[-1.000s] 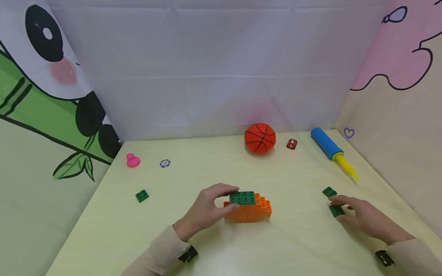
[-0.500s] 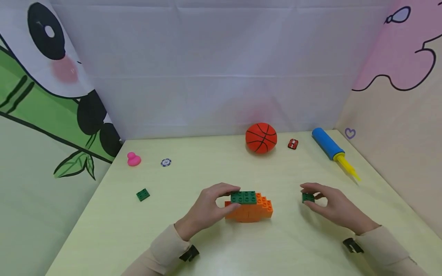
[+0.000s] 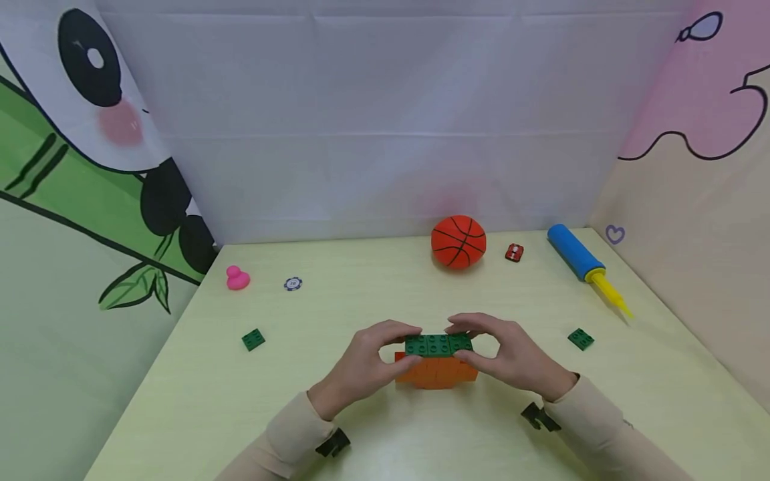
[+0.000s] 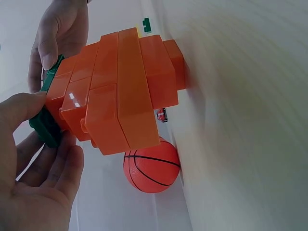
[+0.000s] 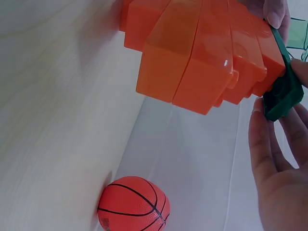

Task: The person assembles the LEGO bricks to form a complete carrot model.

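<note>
An orange build of stacked toy bricks (image 3: 436, 374) stands at the middle of the table, stepped wider toward its middle in the left wrist view. Flat green bricks (image 3: 428, 345) form a row along its top. My left hand (image 3: 361, 357) holds the left end of that row between thumb and fingers. At the row's right end, my right hand (image 3: 517, 354) pinches another green brick (image 3: 462, 343), thumb in front and fingers behind. From the right wrist, this green brick (image 5: 284, 96) shows its hollow underside, jutting out past the orange bricks (image 5: 207, 57).
Single green bricks lie left (image 3: 253, 339) and right (image 3: 581, 339) on the table. Farther back are a pink toy duck (image 3: 237, 278), a poker chip (image 3: 293, 284), a small basketball (image 3: 458, 242), a red toy car (image 3: 514, 252) and a blue-and-yellow pump (image 3: 575, 252).
My right hand has picked up one green brick from the table's right side and carried it left to the top of the orange build. The left hand keeps its hold there.
</note>
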Demonstrator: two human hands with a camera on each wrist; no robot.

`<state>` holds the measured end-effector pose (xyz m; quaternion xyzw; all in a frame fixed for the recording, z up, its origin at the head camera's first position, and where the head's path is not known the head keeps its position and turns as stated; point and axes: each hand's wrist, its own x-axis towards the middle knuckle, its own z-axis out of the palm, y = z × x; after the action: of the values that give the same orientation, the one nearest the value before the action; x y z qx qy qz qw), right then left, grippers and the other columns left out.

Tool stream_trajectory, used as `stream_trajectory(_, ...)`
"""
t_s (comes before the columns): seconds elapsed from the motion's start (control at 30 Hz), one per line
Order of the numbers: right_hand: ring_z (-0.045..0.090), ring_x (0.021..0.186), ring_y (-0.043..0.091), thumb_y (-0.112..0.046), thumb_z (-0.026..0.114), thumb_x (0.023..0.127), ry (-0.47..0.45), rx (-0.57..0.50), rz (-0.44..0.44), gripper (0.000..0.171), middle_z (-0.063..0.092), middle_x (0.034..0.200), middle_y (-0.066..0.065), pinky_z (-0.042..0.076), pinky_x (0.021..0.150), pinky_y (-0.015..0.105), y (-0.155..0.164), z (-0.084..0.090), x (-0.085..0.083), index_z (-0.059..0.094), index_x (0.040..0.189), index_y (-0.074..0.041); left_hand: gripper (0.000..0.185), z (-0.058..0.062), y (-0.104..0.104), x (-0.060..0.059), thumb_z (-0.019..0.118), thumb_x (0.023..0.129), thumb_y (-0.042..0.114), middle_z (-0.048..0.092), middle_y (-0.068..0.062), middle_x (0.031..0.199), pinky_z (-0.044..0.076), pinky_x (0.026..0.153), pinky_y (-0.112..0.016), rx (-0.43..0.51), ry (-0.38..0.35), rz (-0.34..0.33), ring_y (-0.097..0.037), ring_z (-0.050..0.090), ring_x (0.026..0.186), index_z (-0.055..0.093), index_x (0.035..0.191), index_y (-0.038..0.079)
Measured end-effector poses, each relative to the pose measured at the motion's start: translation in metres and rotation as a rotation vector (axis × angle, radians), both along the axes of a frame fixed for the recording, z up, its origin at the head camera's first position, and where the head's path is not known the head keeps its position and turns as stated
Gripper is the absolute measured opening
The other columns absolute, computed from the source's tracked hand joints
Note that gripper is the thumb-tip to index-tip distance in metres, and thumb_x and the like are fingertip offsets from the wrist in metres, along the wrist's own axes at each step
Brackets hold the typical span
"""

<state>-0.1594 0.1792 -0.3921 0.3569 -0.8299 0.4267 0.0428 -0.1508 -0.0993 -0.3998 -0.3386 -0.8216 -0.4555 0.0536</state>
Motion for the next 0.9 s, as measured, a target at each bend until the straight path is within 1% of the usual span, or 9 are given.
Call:
stream_trajectory(0.1,0.064,0.104,0.009,-0.019,0.078,0.088,-0.029,-0.006,-0.005,0.055,0.068,0.121,-0.012,0.055,0.093,0.046,-0.001,-0.001,0.000,0.055,0.138,-0.023,0.039,-0.001,0.001,0.000,0.074,0.091,0.029,0.067,0.005,0.121,0.055,0.091,-0.031,0.001,0.014,-0.006,-0.010,0.063,0.108,0.067,0.126,0.014)
stream_trajectory(0.2,0.064,0.106,0.008,-0.020,0.078,0.088,-0.046,-0.011,-0.011,0.057,0.068,0.121,-0.013,0.053,0.095,0.050,-0.001,-0.003,0.000,0.053,0.140,-0.024,0.038,-0.002,0.002,-0.001,0.075,0.091,0.027,0.067,0.004,0.121,0.056,0.091,-0.030,0.004,0.032,-0.012,-0.011,0.064,0.108,0.067,0.126,0.013)
stream_trajectory(0.3,0.065,0.109,0.009,-0.020,0.077,0.089,-0.053,-0.012,-0.013,0.058,0.069,0.121,-0.011,0.052,0.097,0.050,-0.001,-0.005,0.000,0.052,0.141,-0.024,0.038,-0.003,0.001,-0.002,0.075,0.091,0.026,0.068,0.003,0.121,0.056,0.091,-0.034,0.013,0.043,-0.016,-0.012,0.064,0.108,0.067,0.125,0.012)
stream_trajectory(0.43,0.064,0.111,0.010,-0.021,0.077,0.089,-0.049,-0.007,-0.011,0.058,0.069,0.120,-0.010,0.051,0.098,0.051,-0.001,-0.006,-0.002,0.051,0.141,-0.024,0.039,-0.005,0.000,-0.004,0.075,0.091,0.027,0.068,0.002,0.121,0.057,0.090,-0.041,0.025,0.034,-0.014,-0.012,0.065,0.107,0.068,0.125,0.010)
stream_trajectory(0.53,0.064,0.111,0.011,-0.023,0.076,0.089,-0.051,0.002,-0.012,0.058,0.069,0.121,-0.011,0.051,0.097,0.053,-0.002,-0.004,-0.002,0.050,0.141,-0.025,0.039,-0.004,-0.001,-0.004,0.074,0.091,0.028,0.068,0.002,0.121,0.057,0.089,-0.043,0.029,0.025,-0.013,-0.012,0.065,0.107,0.068,0.125,0.010)
stream_trajectory(0.63,0.063,0.112,0.012,-0.025,0.075,0.091,-0.067,0.008,-0.015,0.057,0.067,0.124,-0.011,0.052,0.097,0.050,0.001,-0.004,-0.003,0.049,0.142,-0.024,0.039,-0.004,-0.001,-0.004,0.074,0.092,0.029,0.068,0.003,0.121,0.057,0.090,-0.044,0.033,0.009,-0.013,-0.012,0.064,0.107,0.067,0.126,0.011)
stream_trajectory(0.73,0.062,0.114,0.015,-0.027,0.070,0.095,-0.093,0.020,-0.045,0.055,0.065,0.127,-0.009,0.052,0.097,0.045,0.011,-0.006,-0.004,0.047,0.145,-0.025,0.039,-0.003,-0.001,-0.003,0.074,0.091,0.030,0.067,0.004,0.122,0.056,0.090,-0.044,0.027,-0.013,-0.003,-0.011,0.063,0.108,0.067,0.126,0.014)
stream_trajectory(0.8,0.061,0.115,0.019,-0.028,0.067,0.097,-0.107,0.041,-0.087,0.053,0.065,0.129,-0.008,0.052,0.097,0.043,0.024,-0.008,-0.006,0.046,0.146,-0.026,0.039,-0.003,0.000,-0.002,0.074,0.091,0.030,0.067,0.004,0.123,0.056,0.091,-0.043,0.018,-0.018,0.004,-0.010,0.063,0.109,0.067,0.126,0.015)
stream_trajectory(0.9,0.061,0.115,0.025,-0.029,0.063,0.099,-0.096,0.106,-0.168,0.051,0.065,0.129,-0.004,0.051,0.097,0.046,0.053,-0.016,-0.011,0.045,0.146,-0.026,0.039,-0.002,0.000,-0.002,0.075,0.091,0.030,0.067,0.002,0.124,0.056,0.092,-0.041,0.005,-0.014,0.009,-0.010,0.062,0.110,0.067,0.126,0.016)
